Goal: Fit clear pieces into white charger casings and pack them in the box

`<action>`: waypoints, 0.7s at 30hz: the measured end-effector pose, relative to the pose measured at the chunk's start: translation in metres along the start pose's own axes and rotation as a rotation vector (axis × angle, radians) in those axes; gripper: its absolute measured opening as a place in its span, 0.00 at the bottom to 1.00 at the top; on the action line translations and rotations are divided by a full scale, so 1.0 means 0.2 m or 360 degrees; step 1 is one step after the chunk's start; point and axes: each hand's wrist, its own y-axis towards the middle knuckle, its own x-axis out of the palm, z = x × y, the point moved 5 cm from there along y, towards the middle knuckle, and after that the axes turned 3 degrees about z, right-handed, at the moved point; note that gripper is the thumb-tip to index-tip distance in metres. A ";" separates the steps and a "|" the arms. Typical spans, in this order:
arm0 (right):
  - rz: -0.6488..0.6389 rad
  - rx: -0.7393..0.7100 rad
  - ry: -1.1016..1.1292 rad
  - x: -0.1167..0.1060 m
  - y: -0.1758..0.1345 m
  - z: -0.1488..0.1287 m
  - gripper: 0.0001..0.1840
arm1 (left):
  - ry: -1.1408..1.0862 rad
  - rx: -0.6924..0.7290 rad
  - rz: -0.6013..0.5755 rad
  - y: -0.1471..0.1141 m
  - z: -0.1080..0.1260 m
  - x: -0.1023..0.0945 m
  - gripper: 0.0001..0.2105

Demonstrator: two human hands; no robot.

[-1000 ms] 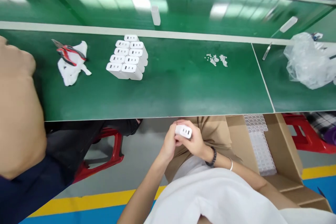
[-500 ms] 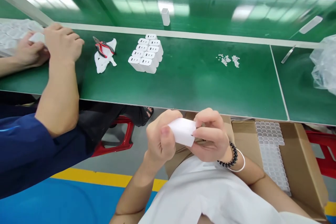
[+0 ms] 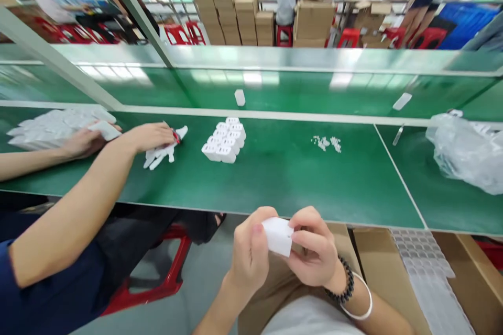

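A smooth white charger housing (image 3: 278, 236) is held over my lap, just off the table's front edge. My left hand (image 3: 253, 248) is wrapped round its left part, with the thumb pressed along the near side. At its right end, the fingertips of my right hand (image 3: 312, 246) are closed against the edge. Whether a small part sits between those fingertips is hidden. Beyond my hands, a block of upright white charger housings (image 3: 225, 140) with slots in their tops stands on the green table. Tiny white pieces (image 3: 326, 143) lie loose to the right.
On the left, a co-worker's hand (image 3: 151, 136) reaches onto red-handled pliers (image 3: 176, 137) lying on a white glove (image 3: 160, 156). A pile of white housings (image 3: 58, 124) lies beside it. A blade-like tool (image 3: 398, 135), plastic bag (image 3: 467, 152) and carton with clear trays (image 3: 426, 261) are on the right.
My view has tilted up, showing the room beyond. The co-worker's hand has moved right from the white pile onto the pliers. My hands keep their hold on the housing.
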 end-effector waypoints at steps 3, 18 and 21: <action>-0.0018 -0.0009 0.0002 -0.01 0.01 0.06 0.19 | -0.0025 -0.0053 -0.0028 0.06 -0.05 0.04 0.21; -0.0190 -0.0167 0.0033 -0.03 0.50 0.39 0.16 | -0.0289 0.0063 0.0175 0.57 -0.03 0.04 0.19; -0.0236 -0.0424 -0.0016 -0.03 0.59 0.36 0.13 | -0.0516 -0.0001 0.0002 0.60 0.00 -0.01 0.13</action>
